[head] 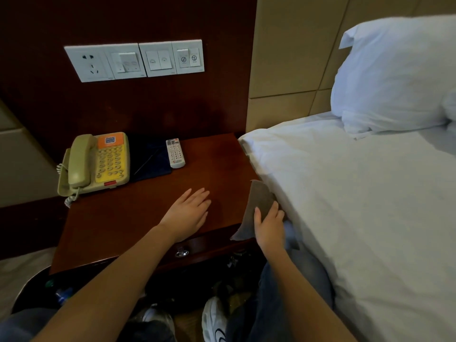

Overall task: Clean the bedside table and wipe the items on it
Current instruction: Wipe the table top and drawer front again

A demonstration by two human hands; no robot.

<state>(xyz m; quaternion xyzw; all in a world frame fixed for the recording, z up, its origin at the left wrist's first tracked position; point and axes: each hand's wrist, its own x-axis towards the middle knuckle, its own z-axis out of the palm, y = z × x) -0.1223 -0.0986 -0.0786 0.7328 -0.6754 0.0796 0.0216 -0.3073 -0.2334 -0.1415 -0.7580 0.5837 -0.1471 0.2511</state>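
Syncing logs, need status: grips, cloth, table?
Left grip open, flat on bedside table. Right grip holds grey cloth at table's bed-side edge. Phone, dark pouch, remote crowd the back.

Surface (138, 218): plain reddish-brown polished wood with a silver drawer knob (181, 253); the wall panel (123, 21) behind is a darker brown and carries white switch plates (134, 60). Telephone (96, 164): pale olive-beige body and handset, yellow keypad field, orange label above and small red patch below; beside it are a navy-blue fabric piece (150, 156) and a white remote control (175, 153) with a red mark at its top. Cloth (259, 203): dull grey-brown, unpatterned; bed linen (345, 193) and pillow (394, 75) plain white; headboard panels (291, 50) tan; trousers (283, 304) blue denim; shoes (213, 319) white.
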